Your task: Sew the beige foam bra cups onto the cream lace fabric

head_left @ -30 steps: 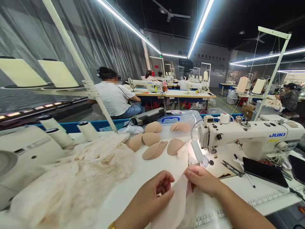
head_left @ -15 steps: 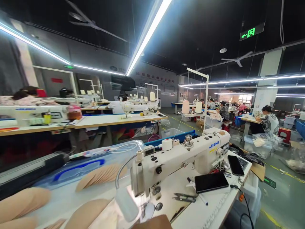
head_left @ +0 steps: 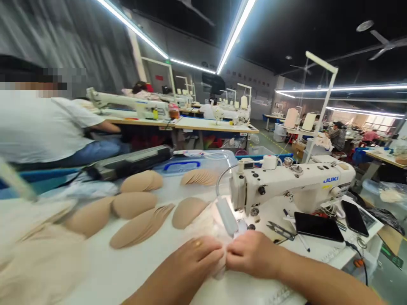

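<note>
My left hand [head_left: 201,255] and my right hand [head_left: 252,254] meet at the front of a white sewing machine [head_left: 299,186], just below its needle area. The fingers of both are closed on a thin pale fabric piece [head_left: 203,226], which spreads out to the left on the table. A small grey lamp [head_left: 227,216] on a bent metal neck shines on the spot in front of my hands and partly hides the needle. Left of the fabric lie fanned stacks of tan oval pads [head_left: 140,226], with a single pad shape [head_left: 190,212] closest to my hands.
Thread snips [head_left: 281,231], a pen [head_left: 303,242] and two phones, one a black phone [head_left: 319,226], lie right of the needle. A clear plastic bin lid [head_left: 210,159] stands behind the pads. Pale cloth [head_left: 44,262] is heaped at left. A person in white [head_left: 41,127] sits beyond.
The view has swung left and down, bringing both hands on the fabric into sight. More pads, the pale cloth heap and the seated person at left now show.
</note>
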Tool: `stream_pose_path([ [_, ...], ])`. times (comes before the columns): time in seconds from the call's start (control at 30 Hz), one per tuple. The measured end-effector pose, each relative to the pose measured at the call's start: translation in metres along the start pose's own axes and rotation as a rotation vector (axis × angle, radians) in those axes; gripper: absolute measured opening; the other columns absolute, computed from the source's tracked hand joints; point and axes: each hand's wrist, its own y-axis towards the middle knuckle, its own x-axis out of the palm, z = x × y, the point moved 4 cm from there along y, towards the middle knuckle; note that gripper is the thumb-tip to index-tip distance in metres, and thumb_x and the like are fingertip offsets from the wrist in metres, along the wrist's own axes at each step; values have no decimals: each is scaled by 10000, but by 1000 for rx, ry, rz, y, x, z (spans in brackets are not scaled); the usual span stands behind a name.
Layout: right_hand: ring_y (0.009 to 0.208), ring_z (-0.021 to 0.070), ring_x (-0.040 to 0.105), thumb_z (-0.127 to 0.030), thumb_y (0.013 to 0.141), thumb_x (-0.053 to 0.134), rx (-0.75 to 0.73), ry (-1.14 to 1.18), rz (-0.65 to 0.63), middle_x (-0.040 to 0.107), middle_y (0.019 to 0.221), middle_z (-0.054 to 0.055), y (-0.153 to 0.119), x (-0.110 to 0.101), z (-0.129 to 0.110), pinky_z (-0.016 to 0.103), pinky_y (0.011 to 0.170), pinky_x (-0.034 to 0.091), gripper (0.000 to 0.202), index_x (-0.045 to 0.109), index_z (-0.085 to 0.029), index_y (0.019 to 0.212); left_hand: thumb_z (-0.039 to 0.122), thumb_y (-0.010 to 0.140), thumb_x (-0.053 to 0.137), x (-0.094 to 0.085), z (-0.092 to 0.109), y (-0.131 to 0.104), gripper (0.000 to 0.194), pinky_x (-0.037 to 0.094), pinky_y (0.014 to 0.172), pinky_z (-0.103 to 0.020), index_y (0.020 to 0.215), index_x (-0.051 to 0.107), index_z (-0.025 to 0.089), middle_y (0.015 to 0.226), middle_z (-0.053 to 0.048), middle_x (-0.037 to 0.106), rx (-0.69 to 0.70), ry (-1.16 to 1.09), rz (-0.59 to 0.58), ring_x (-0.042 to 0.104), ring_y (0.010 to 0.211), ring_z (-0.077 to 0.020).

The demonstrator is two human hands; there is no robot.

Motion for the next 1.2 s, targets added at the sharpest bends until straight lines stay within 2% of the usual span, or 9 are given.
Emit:
stream_pose_path([
  [0.03,758,169,571,-246,1081,554,18,36,17,727,898,6,-4,-3,3,309,630,391,175,667,-237,948,41,888,473,2,9,7,335,592,766,-418,946,738,237,945,-58,779,39,120,-55,714,831,-275],
  [0.07,818,174,589,-213,1084,539,49,79,33,745,968,20,-8,-6,7,306,673,415,173,672,-231,975,-8,856,460,4,14,16,330,559,660,-412,854,708,209,821,-54,737,55,237,-86,674,706,-265],
  [0.17,923,195,592,-106,1034,520,136,200,62,747,1046,46,-17,-16,14,307,768,448,208,683,-221,974,28,928,489,9,20,29,273,504,585,-385,769,648,183,805,-67,686,44,332,-74,623,678,-255],
  [0.33,869,196,558,-61,962,523,188,273,57,709,970,47,-21,-27,14,297,747,429,251,705,-233,988,60,1020,436,14,21,18,283,540,769,-402,843,620,182,900,-58,676,59,221,5,619,830,-244],
  [0.5,850,191,554,-70,981,505,195,316,41,708,942,46,-17,-33,14,293,739,433,254,710,-219,994,115,1054,419,15,21,17,258,512,719,-376,938,636,191,897,-56,656,31,177,32,577,784,-234],
  [0.67,856,193,551,-75,996,512,162,346,49,715,951,42,-19,-33,11,297,743,459,237,702,-216,1010,182,1085,421,10,23,21,260,491,684,-355,978,657,201,856,-49,642,62,166,115,555,748,-233],
  [0.87,915,199,582,-44,975,563,131,375,123,742,1039,47,-19,-35,9,307,785,485,210,685,-200,1044,116,1092,421,9,26,19,239,490,828,-373,1003,636,170,954,-40,714,128,156,201,602,851,-223],
  [1.07,863,194,577,-31,972,527,171,382,110,750,987,24,-17,-34,10,303,759,467,233,667,-210,1021,149,1108,377,25,12,21,266,450,818,-383,1084,640,181,946,-29,727,170,77,297,584,815,-219],
  [1.2,849,192,576,-23,944,497,213,357,78,714,931,25,-19,-29,14,300,734,434,238,648,-206,967,211,1112,391,29,-4,27,262,446,784,-367,1076,649,192,879,-36,684,198,11,240,576,801,-229],
])
